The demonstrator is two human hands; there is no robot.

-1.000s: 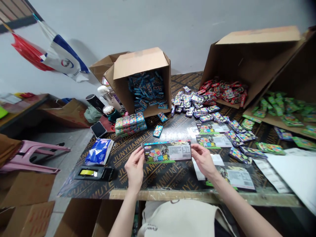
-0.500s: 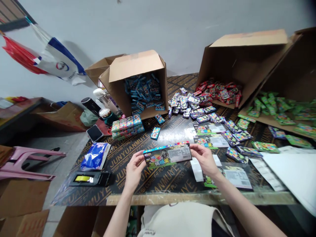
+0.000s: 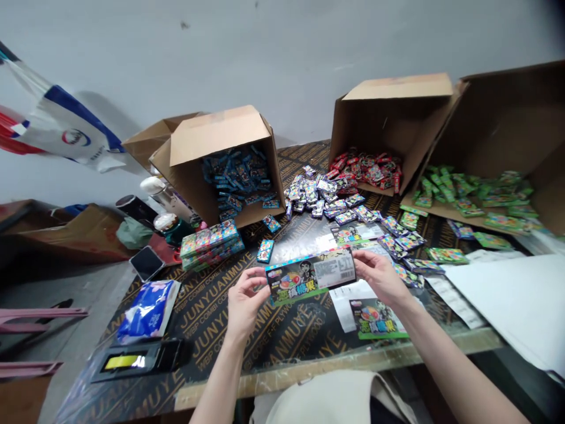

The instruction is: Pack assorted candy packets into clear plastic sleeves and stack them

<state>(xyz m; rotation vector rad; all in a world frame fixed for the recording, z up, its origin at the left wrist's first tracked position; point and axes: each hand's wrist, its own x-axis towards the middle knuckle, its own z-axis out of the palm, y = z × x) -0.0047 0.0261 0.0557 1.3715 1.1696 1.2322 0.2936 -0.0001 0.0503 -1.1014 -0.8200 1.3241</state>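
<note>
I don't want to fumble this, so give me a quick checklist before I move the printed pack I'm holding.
1. Left hand gripping the printed pack: ok, at its left end.
2. Right hand gripping too: ok, at the right end.
3. Printed front facing you: ok, lettering and label both show.
4. Back of the pack in order: cannot tell, it faces away.
5. Purple packs gathered neatly: not ok, they lie scattered on the table.
</note>
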